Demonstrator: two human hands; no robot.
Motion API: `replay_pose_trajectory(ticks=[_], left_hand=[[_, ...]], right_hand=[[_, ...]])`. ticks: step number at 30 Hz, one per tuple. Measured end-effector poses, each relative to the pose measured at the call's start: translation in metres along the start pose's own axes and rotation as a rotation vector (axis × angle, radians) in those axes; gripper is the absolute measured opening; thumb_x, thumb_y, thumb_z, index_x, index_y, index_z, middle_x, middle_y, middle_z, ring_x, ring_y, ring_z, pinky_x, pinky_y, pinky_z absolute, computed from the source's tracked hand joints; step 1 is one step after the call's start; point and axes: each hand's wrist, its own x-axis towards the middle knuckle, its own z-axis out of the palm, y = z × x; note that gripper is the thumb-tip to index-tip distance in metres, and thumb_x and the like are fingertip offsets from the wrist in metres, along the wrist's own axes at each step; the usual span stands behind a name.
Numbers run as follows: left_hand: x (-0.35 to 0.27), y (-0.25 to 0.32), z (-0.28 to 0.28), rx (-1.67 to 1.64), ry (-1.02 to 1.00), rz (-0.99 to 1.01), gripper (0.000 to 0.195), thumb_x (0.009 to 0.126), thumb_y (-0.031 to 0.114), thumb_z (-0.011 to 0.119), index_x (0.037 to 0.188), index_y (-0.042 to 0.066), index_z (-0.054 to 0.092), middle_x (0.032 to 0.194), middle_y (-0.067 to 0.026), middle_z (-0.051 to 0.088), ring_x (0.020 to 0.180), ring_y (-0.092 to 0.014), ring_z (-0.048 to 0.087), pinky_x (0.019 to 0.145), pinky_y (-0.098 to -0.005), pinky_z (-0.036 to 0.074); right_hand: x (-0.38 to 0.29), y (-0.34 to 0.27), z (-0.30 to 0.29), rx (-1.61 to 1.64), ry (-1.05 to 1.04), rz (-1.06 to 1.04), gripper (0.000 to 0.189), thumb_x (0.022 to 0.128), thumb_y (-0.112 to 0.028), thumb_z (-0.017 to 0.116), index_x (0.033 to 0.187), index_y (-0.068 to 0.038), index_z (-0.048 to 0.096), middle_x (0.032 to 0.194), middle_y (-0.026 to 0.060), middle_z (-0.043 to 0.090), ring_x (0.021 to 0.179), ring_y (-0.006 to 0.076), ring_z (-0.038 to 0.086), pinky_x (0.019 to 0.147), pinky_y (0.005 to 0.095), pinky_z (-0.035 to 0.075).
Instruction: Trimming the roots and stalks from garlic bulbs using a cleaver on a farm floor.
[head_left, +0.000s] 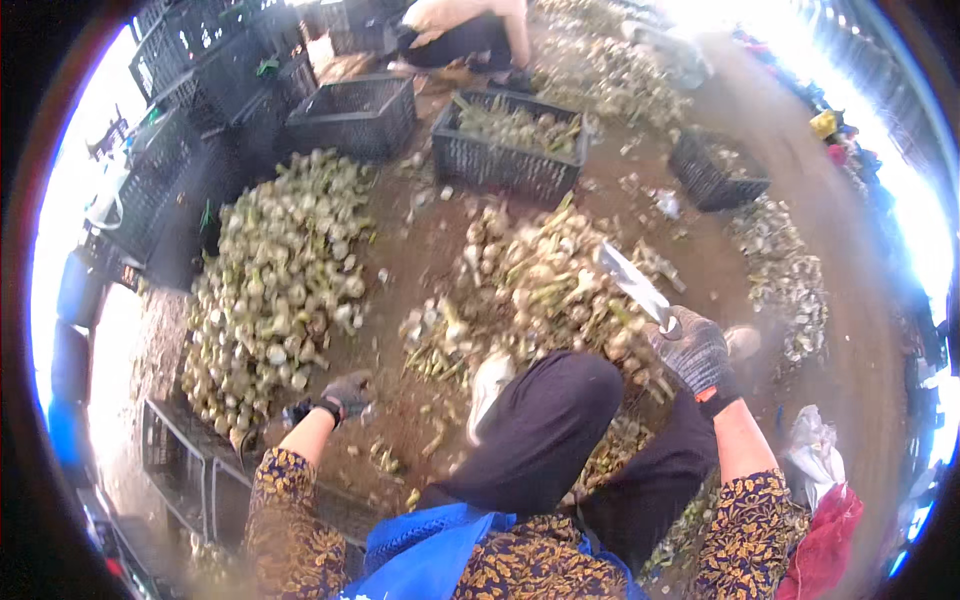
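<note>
My right hand (694, 349), in a grey knitted glove, grips a knife (634, 281) whose broad blade points up and left over a heap of garlic bulbs with cut stems (559, 277). My left hand (349, 394), gloved too, is low on the left above the dirt floor, beside a large pile of trimmed garlic bulbs (277, 285). Its fingers are blurred, and whether anything small is in them cannot be told. The garlic heap lies in front of my knees, around my pale shoe (489, 386).
Black plastic crates stand ahead, one holding garlic (506, 169), another (360, 124) beside it, a smaller one (716, 176) at right. Stacked crates (202, 82) rise at upper left; a crate (176, 465) is at lower left. A person (465, 34) sits ahead. A red sack (825, 540) lies at right.
</note>
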Motion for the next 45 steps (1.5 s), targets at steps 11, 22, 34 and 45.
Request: replay_pose_trajectory(ticks=[11,22,34,45], left_hand=[[0.106,0.103,0.015,0.234,-0.207,-0.124,0.056,0.083,0.031,0.054,0.136,0.019,0.040,0.131,-0.0148,0.049,0.107,-0.034,0.057,0.092,-0.0413,0.045],[0.272,0.089,0.113,0.288,-0.296,0.156,0.052,0.086,0.028,0.046,0.137,0.017,0.037,0.120,-0.0182,0.054,0.090,-0.034,0.063,0.074,-0.0437,0.050],[0.219,0.148,0.072,-0.652,-0.012,0.003,0.092,0.061,0.024,0.085,0.135,0.008,0.033,0.118,-0.0106,0.056,0.106,-0.019,0.054,0.095,-0.0312,0.043],[0.165,0.210,0.106,-1.323,-0.477,0.172,0.075,0.079,0.028,0.070,0.139,0.006,0.030,0.132,-0.0133,0.043,0.123,-0.021,0.041,0.107,-0.0392,0.032]], right_hand=[[-0.039,0.073,0.180,0.602,-0.340,0.396,0.026,0.081,-0.020,0.070,0.097,-0.001,0.063,0.070,-0.0010,0.059,0.064,0.0051,0.053,0.057,0.0221,0.045],[-0.073,0.100,0.260,0.191,-0.393,0.172,0.022,0.079,-0.017,0.068,0.093,-0.003,0.059,0.071,0.0108,0.056,0.064,0.0198,0.059,0.059,0.0313,0.047],[-0.028,0.060,0.250,0.317,-0.478,0.357,0.034,0.081,-0.033,0.069,0.079,-0.003,0.055,0.069,0.0133,0.057,0.063,0.0224,0.062,0.057,0.0341,0.047],[-0.017,0.041,0.213,0.157,-0.444,-0.024,0.028,0.062,-0.020,0.066,0.087,-0.009,0.061,0.084,0.0131,0.063,0.080,0.0337,0.061,0.071,0.0427,0.049]])
